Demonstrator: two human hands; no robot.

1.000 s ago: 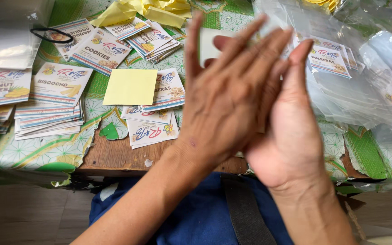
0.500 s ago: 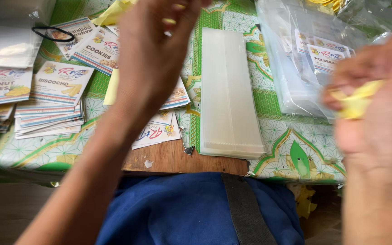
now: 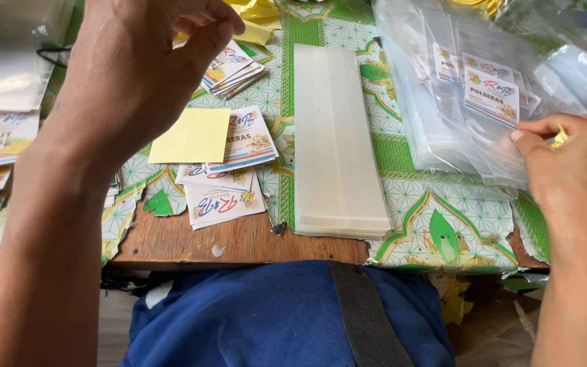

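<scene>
At the table's right side, your right hand (image 3: 572, 163) pinches a yellow scrap (image 3: 560, 138) beside the heap of clear plastic bags (image 3: 456, 115). Those look light, limp and slippery, so grip one by its open edge. Your left hand (image 3: 137, 68) hovers over the printed labels (image 3: 236, 68), fingertips closing together, seemingly empty.

arms: bare, no sleeves | lap: blue garment (image 3: 266, 319) | strap: dark band (image 3: 368, 319) across it

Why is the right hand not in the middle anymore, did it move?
Yes. The right hand went out to the right, away from the clear strip stack on the table, and now touches the pile of clear bags.
</scene>
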